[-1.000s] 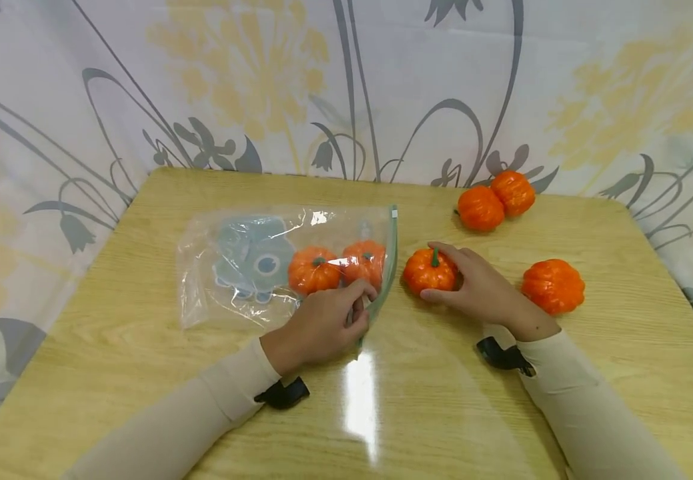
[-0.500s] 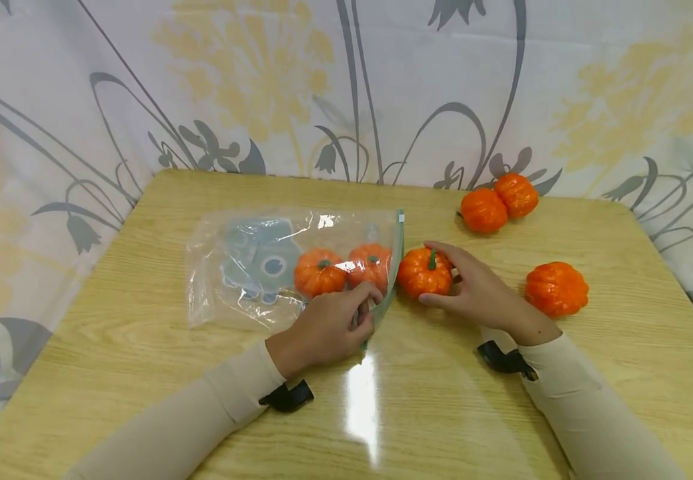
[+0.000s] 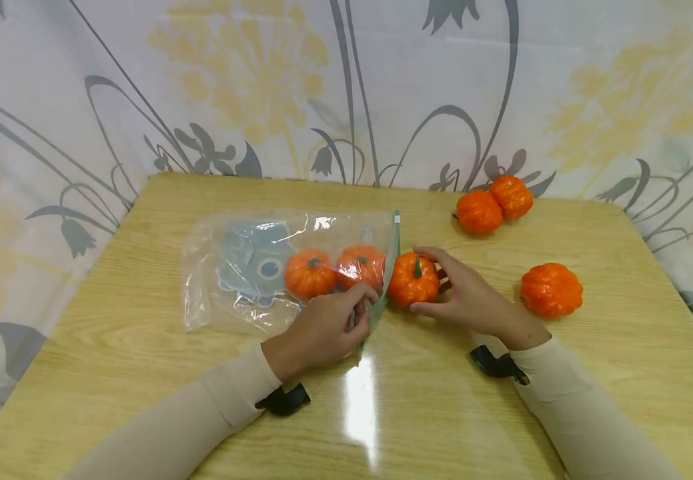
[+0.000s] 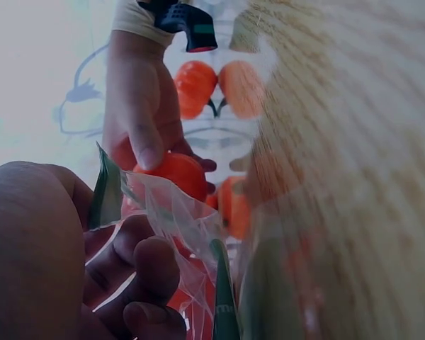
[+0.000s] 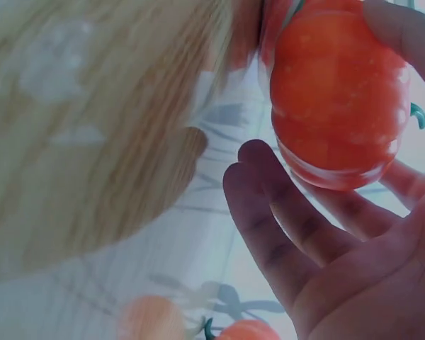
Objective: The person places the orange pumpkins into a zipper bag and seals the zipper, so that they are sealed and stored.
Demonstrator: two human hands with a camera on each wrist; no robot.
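Note:
My left hand point(image 3: 326, 331) pinches the green zip edge of a clear zip bag point(image 3: 202, 293), lifting that lip in the left wrist view. The bag lies flat with a blue cartoon print point(image 3: 256, 260) and two small orange pumpkins, one in the middle point(image 3: 310, 275) and one near the mouth point(image 3: 361, 265). At the mouth, my right hand point(image 3: 472, 293) holds another orange pumpkin point(image 3: 413, 280), its green stem upward. Thumb and fingers span its right side; in the right wrist view two fingers extend loosely beside the pumpkin point(image 5: 340, 92).
Two more pumpkins touch each other at the table's back right, one in front point(image 3: 478, 212) and one behind point(image 3: 511, 197). A single pumpkin point(image 3: 551, 290) sits right of my right wrist. A flower-patterned cloth point(image 3: 382, 87) rises behind the wooden table point(image 3: 142, 373).
My right hand has slid its pumpkin leftward, from a little right of the bag's mouth up to the green zip edge. The left hand keeps its grip on the bag.

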